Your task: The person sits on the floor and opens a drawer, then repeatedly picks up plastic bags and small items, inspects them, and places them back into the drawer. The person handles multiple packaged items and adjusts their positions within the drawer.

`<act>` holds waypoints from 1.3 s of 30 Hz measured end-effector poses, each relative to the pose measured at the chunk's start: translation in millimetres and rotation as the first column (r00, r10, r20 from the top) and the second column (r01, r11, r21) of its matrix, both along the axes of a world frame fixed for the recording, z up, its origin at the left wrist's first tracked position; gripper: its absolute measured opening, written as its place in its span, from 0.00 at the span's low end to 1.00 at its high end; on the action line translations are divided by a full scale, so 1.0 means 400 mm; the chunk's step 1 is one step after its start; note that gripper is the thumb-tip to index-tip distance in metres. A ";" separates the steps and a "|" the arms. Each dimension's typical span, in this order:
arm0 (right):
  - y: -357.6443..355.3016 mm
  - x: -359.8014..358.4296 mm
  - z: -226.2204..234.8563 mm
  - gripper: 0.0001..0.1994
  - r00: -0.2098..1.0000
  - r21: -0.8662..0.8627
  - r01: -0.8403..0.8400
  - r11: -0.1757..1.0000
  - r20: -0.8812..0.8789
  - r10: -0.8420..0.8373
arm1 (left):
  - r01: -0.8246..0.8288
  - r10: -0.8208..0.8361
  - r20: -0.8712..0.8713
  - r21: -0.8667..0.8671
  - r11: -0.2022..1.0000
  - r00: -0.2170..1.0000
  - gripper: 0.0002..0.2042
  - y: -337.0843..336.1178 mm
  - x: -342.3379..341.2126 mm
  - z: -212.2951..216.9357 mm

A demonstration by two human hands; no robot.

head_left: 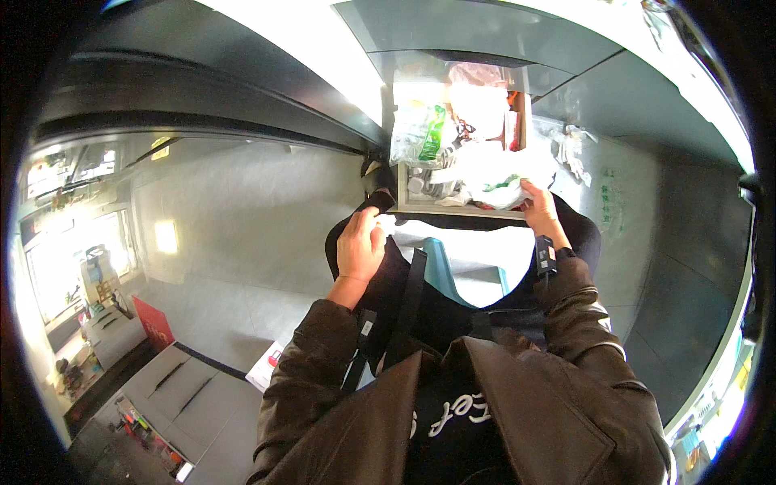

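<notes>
An open drawer (489, 214) stands in front of my knees, filled with plastic bags and packets. My right hand (543, 214) is at its near right corner, fingers closed on the edge of a crumpled white plastic bag (503, 192) with green print. Closed too is my left hand (360, 246), above my left knee just outside the drawer's near left corner. A small white crumpled piece (386, 220) shows at its fingertips; its kind is unclear. Inside the drawer lie a clear packet with a green stripe (433, 133), a pinkish bag (477, 74) and grey-white rolled items (424, 184), partly covered.
Between my legs is a light blue plastic stool (439, 271). Clear crumpled plastic (572, 153) lies on the floor right of the drawer. Dark cabinet fronts (485, 32) rise behind it. A red panel (153, 322) and grey cabinets (174, 388) are at the lower left.
</notes>
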State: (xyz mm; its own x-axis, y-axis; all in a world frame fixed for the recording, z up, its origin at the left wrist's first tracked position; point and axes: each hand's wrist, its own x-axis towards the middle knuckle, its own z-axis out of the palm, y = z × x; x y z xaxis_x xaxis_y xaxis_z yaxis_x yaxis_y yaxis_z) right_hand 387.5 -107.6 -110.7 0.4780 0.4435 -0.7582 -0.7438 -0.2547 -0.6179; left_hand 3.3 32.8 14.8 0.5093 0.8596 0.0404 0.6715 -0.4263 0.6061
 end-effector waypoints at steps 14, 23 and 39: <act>-0.122 -0.120 0.387 0.31 0.948 0.480 -0.104 0.871 -0.217 0.233 | 0.356 0.353 0.501 -0.844 0.401 0.790 0.22 -0.185 0.216 0.140; -0.245 -0.174 0.483 0.40 0.879 0.527 -0.377 0.762 -0.057 0.474 | 0.202 0.482 0.450 -0.853 0.482 0.752 0.15 -0.231 0.160 0.174; -0.215 -0.236 0.464 0.11 0.724 0.266 -0.589 0.763 0.592 0.353 | 0.274 0.213 0.542 -0.679 0.681 0.813 0.21 -0.326 0.135 0.205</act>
State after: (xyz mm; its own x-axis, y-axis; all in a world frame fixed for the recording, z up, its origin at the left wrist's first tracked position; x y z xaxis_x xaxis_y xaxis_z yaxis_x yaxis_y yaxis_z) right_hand 293.1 -193.7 74.9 0.3561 0.9178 -0.1758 -0.1676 -0.1223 -0.9782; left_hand 57.4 -97.6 96.8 0.6287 0.7223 -0.2881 0.1179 0.2777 0.9534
